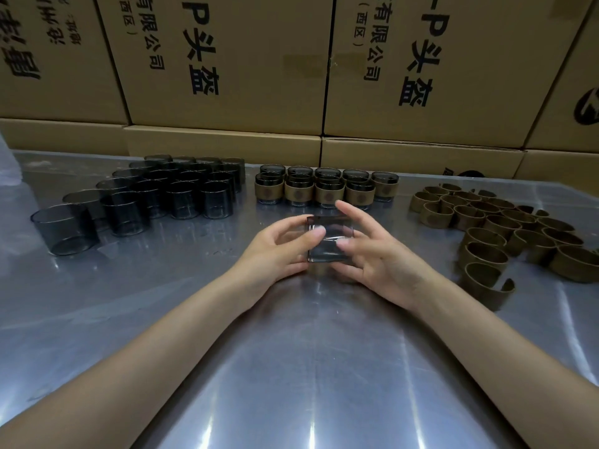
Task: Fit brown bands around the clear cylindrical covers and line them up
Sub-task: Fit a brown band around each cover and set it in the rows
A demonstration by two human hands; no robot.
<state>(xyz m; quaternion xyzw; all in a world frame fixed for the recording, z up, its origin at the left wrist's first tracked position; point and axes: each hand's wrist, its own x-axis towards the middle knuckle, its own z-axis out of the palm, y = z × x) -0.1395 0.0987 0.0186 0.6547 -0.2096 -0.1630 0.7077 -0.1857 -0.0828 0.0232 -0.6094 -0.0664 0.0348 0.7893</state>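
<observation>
Both hands are holding one clear cover (327, 238) just above the counter (291, 367), about mid-width, nearer the far edge than the near one. Left hand (275, 251) is gripping its left wall w/ curled fingers, thumb across the front; right hand (379, 254) is clasping the right wall the same way. A brown band (319, 269) is peeking out at the cover's lower end, partly hidden.

Cover is looking thin-walled, light and slick, prob. flexing if squeezed (judging from the glossy plastic), so taking it by the rim ends, not mid-wall, seems safest. Band is looking like stiff card, open-ended.

Counter is shiny, foil-like, reflecting lights. Bare covers (168, 192) are standing toward the far-left corner, finished banded covers (327, 187) in rows at the far edge centre, loose bands (496, 225) along the right edge. Cardboard boxes (227, 59) are stacked behind.
</observation>
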